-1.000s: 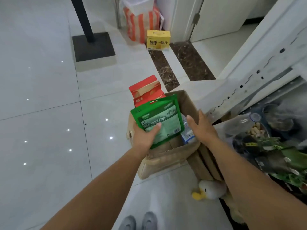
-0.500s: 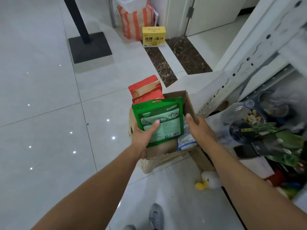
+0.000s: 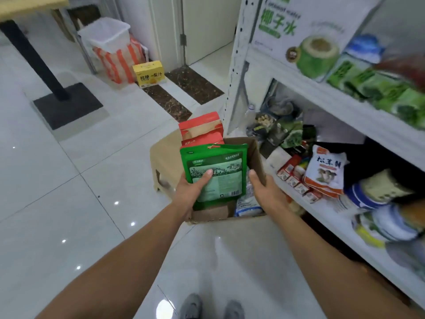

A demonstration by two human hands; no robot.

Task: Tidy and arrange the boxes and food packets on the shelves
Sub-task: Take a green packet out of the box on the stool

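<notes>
I hold a brown cardboard box (image 3: pixel 254 155) between both hands, lifted off the floor. My left hand (image 3: pixel 190 192) grips its left side, with the thumb pressing a green food packet (image 3: pixel 218 166) that stands upright inside. My right hand (image 3: pixel 266 192) grips the box's right wall. Behind the green packet stand red packets (image 3: pixel 202 128), and a white and blue packet (image 3: pixel 247 203) lies low in the box. To the right is the white shelf unit (image 3: pixel 322 97), its lower shelf crowded with packets, among them a white and orange mushroom packet (image 3: pixel 325 169).
A beige plastic stool (image 3: pixel 164 162) stands on the tiled floor just behind the box. Farther back are a yellow box (image 3: pixel 149 73), an orange striped bag (image 3: pixel 117 59) with a white bin (image 3: pixel 104 33), and a black table base (image 3: pixel 66 104). A coconut water carton (image 3: pixel 305 31) sits on the upper shelf.
The box has come up off the floor with both hands on it. The view has risen and turned right, so the shelves and the stool now show.
</notes>
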